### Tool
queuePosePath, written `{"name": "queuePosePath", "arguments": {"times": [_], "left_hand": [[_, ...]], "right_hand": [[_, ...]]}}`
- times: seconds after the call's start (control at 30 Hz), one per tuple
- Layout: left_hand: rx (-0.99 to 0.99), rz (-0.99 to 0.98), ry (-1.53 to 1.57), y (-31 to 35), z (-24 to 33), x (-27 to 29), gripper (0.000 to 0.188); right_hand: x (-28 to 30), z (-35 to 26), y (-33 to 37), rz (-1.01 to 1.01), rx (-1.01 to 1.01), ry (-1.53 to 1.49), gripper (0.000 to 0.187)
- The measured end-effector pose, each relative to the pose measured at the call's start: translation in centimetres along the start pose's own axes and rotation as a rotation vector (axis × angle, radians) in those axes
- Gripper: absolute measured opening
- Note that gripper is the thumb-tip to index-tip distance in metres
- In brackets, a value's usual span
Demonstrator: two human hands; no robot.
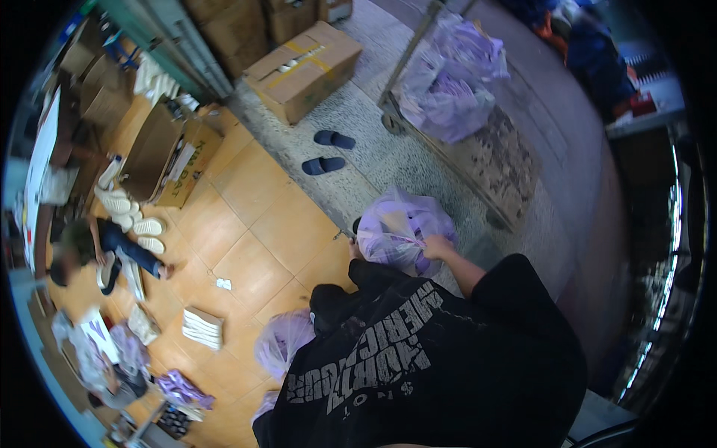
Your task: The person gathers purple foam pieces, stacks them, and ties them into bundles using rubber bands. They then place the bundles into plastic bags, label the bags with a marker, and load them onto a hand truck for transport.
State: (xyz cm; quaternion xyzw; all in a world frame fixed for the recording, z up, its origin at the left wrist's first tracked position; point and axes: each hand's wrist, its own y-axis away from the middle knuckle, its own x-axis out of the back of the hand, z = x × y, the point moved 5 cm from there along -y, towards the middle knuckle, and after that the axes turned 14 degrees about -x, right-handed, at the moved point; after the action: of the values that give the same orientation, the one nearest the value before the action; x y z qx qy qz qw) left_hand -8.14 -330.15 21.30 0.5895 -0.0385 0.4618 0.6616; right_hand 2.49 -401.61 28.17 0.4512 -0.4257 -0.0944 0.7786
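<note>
A clear plastic bag [396,224] packed with purple pieces rests on the speckled grey floor beside the tile edge. Its gathered plastic is gripped by my right hand [439,247], which pulls a strand of it taut. My left hand [354,251] is at the bag's near left side, mostly covered by my black sleeve. Whether its fingers hold the plastic is hidden. Behind my left arm, another clear bag of purple pieces [284,343] sits on the orange tiles.
A flat trolley [515,160] carries more purple-filled bags [455,82]. Dark blue slippers [324,165] lie near a taped cardboard box [302,69]. On the left, a person [112,243] sits among pale shoe soles [151,226]. White stacked pieces [202,327] and purple pieces [183,390] lie on the tiles.
</note>
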Motion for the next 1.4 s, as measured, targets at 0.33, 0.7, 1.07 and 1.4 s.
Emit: {"name": "queuePosePath", "arguments": {"times": [0.33,0.7,1.07,1.4], "left_hand": [[-0.265,-0.118,-0.345,-20.5,21.7,8.2,0.042],[-0.539,-0.13,-0.366,-33.5,43.5,11.0,0.046],[-0.634,-0.169,-0.515,-33.8,46.9,8.8,0.044],[-0.039,-0.054,-0.315,-29.3,42.6,3.0,0.043]], "right_hand": [[-13.3,12.3,-4.2,-0.099,-0.469,-0.717,0.034],[-14.7,14.8,4.7,-0.244,-0.975,-1.54,0.007],[-1.7,6.4,-6.1,-0.17,-0.433,-1.13,0.014],[11.5,-11.4,-18.3,-0.341,0.182,-0.61,0.02]]}}
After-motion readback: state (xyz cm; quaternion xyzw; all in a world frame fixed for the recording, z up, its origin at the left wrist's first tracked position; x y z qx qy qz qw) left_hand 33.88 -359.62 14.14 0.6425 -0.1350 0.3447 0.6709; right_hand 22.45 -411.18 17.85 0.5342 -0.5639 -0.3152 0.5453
